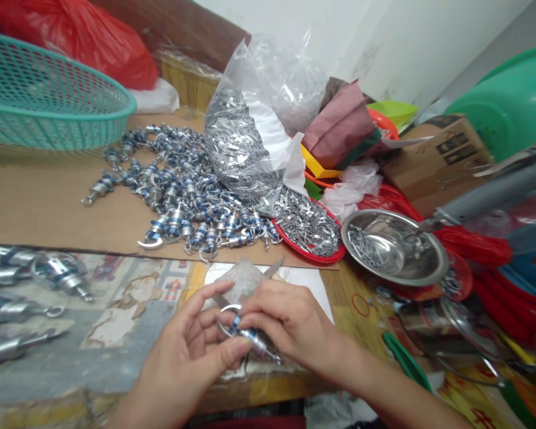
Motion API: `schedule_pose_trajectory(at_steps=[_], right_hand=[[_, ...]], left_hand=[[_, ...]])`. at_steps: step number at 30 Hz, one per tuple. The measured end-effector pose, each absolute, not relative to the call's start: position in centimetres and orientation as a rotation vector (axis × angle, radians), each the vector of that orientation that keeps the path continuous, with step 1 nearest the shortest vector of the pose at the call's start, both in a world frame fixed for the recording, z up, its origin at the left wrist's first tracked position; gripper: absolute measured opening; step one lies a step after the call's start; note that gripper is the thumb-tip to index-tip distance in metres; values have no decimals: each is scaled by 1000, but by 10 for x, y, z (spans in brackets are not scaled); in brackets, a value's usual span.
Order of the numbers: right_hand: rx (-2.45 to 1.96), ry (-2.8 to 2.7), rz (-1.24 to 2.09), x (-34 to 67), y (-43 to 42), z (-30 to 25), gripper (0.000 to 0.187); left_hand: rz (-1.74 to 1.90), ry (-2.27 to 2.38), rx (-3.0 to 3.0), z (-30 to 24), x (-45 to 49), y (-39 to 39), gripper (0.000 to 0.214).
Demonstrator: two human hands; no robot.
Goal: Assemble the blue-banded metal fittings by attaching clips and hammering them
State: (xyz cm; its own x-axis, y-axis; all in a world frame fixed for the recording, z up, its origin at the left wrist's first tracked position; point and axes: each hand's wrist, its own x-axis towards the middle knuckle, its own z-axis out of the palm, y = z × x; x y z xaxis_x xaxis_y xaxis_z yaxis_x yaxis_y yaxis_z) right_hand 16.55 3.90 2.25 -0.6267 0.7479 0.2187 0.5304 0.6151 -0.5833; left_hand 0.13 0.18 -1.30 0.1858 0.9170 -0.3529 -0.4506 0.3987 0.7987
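My left hand [185,357] and my right hand [286,325] meet near the table's front edge, both pinched on one small silver-and-blue metal clasp [250,336] with a wire ring at its top. A thin metal blade [272,268] sticks out just beyond my right fingers, lying on a white sheet [304,280]. A big heap of similar blue-and-silver clasps [183,190] lies on brown cardboard [36,202] beyond my hands. More of the clasps [27,298], blurred, lie at the left edge.
A clear bag of small metal pieces [245,137] spills into a red tray [312,229]. A steel bowl [395,247] with tiny parts stands at right. A teal basket [44,95] sits back left; boxes, red bags and a green tub crowd the right.
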Motion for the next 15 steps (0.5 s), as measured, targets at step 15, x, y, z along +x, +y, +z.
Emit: schedule_pose_trajectory(at_steps=[15], right_hand=[[-1738, -2106, 476, 228, 25, 5, 37]], left_hand=[[1022, 1018, 622, -9, 3, 1, 64]])
